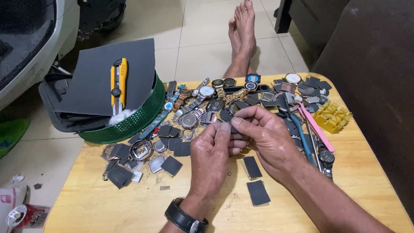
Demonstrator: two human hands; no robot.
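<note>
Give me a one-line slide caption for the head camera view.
Both hands pinch a small dark piece above a wooden table strewn with watches.

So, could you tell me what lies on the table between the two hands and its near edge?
In the head view, two dark rectangular pieces lie on the wooden table there, apart.

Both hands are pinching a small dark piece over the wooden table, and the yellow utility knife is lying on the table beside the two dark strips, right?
Not quite. Both hands, left hand and right hand, do pinch a small dark piece over the wooden table, but the head view shows the yellow utility knife lying on the dark sheet over the green basket.
</note>
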